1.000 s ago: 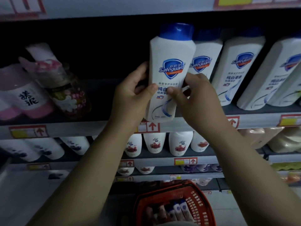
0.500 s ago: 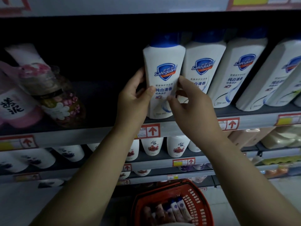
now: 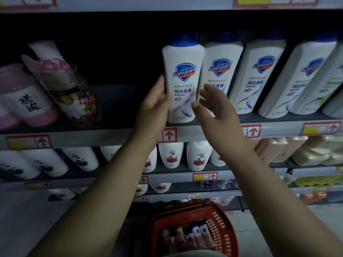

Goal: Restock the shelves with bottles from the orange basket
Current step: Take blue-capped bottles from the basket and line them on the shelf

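Shelf [image 3: 104, 138]: white bottle [image 3: 182, 80] upright at front edge, left end of its row, against its neighbour [image 3: 221, 71]; orange basket [image 3: 225, 236] below. Left hand [image 3: 156, 103] fingers wrap its left side; right hand [image 3: 218, 108] fingers spread, grasping nothing. Likely best: seat base flat, label forward, then let go

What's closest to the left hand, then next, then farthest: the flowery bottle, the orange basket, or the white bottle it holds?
From the left hand:
1. White bottle, in its grip, standing on the shelf.
2. Flowery bottle, off to the left on the same shelf.
3. Basket, far below.
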